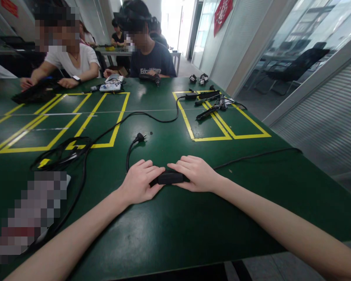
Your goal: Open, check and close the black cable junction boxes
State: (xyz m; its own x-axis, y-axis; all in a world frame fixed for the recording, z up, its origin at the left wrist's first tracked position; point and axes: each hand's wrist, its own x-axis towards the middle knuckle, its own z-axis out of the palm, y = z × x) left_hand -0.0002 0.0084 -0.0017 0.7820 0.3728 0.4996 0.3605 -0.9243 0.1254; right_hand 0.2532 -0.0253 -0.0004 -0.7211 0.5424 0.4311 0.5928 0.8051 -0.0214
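Observation:
Both my hands grip a black power adapter (171,178) low over the green table, one at each end. My left hand (140,180) has its fingers closed around the left end. Around the right end are the fingers of my right hand (195,173), also closed. A black cord rises beside my left hand to a two-pin plug (140,137), which lies on the table. From near my right hand, a thin black cable (257,156) runs off towards the right edge. The adapter's two ends are hidden under my fingers.
Coiled black cable (61,156) lies at left, near a blurred flat object (32,214). Yellow tape rectangles (213,138) mark the green table (163,234). Black tools and cables (210,107) lie at the far right. Two people sit opposite, near a white power strip (111,84).

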